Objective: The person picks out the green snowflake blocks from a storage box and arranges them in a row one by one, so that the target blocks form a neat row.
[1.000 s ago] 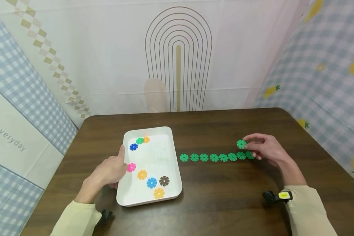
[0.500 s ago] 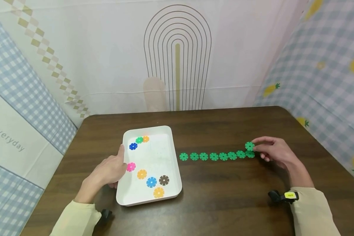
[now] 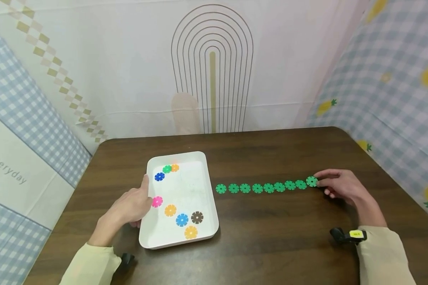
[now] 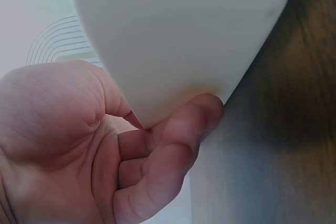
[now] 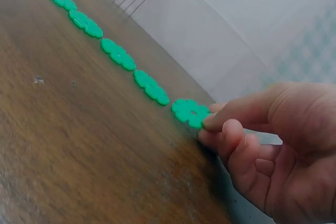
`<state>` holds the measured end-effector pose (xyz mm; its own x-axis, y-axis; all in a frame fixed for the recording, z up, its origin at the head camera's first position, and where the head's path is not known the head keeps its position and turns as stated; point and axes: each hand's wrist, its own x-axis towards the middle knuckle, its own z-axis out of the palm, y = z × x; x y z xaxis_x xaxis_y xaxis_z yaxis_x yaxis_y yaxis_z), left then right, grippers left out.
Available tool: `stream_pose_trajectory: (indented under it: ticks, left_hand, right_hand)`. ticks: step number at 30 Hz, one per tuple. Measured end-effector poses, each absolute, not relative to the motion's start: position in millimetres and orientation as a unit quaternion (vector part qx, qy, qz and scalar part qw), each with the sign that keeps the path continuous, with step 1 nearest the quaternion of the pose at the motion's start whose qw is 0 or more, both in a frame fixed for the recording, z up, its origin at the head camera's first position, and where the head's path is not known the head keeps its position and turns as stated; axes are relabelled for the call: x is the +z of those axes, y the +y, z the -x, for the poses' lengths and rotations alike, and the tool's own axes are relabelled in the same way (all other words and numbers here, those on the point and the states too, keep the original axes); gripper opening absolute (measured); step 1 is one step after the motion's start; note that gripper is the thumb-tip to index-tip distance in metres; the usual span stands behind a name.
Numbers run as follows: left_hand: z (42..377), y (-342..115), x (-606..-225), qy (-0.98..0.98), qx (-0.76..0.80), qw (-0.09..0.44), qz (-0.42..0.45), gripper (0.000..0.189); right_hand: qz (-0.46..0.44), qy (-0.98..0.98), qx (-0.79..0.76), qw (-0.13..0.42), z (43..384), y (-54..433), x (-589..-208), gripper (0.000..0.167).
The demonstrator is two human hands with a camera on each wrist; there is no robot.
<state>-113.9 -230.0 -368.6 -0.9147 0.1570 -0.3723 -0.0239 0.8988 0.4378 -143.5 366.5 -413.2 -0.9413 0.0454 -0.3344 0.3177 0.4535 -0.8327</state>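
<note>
My right hand (image 3: pixel 342 185) pinches a green snowflake disc (image 3: pixel 312 181) between thumb and fingertips at the right end of a row of green discs (image 3: pixel 257 188). In the right wrist view the pinched disc (image 5: pixel 190 113) is slightly tilted, close over the table beside the last disc of the row (image 5: pixel 151 87). On the left, my left hand (image 3: pixel 132 205) grips the left wall of a white tray (image 3: pixel 214 213). Seen from the left wrist, curled fingers (image 4: pixel 178 140) press the tray's outer side (image 4: pixel 178 35) from beneath.
Inside the tray lie several loose discs, among them a blue one (image 3: pixel 159 176), a pink one (image 3: pixel 157 202), a brown one (image 3: pixel 197 217) and a green one (image 3: pixel 167 169). Everything stands on a dark wooden table (image 3: pixel 264 249), with patterned cloth (image 3: pixel 271 71) hanging behind it.
My right hand has carried the green disc rightward and down, from above the row to its right end. The left hand and tray have stayed in place.
</note>
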Motion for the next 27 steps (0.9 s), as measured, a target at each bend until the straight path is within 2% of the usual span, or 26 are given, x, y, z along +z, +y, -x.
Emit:
stream_pose_trajectory:
  ticks: [15, 21, 27]
  left_hand:
    - [113, -231, -368, 0.952, 0.225, 0.204, -0.030, 0.085]
    - [113, -230, -368, 0.950, 0.233, 0.208, -0.017, 0.082]
    - [114, -229, -367, 0.949, 0.237, 0.207, -0.005, 0.077]
  right_hand:
    - [-0.110, 0.857, -0.484, 0.139, 145, 365, -408, 0.045]
    - [-0.085, 0.899, -0.421, 0.079, 144, 352, -387, 0.046]
    - [-0.027, 0.916, -0.398, 0.040, 158, 308, -351, 0.040]
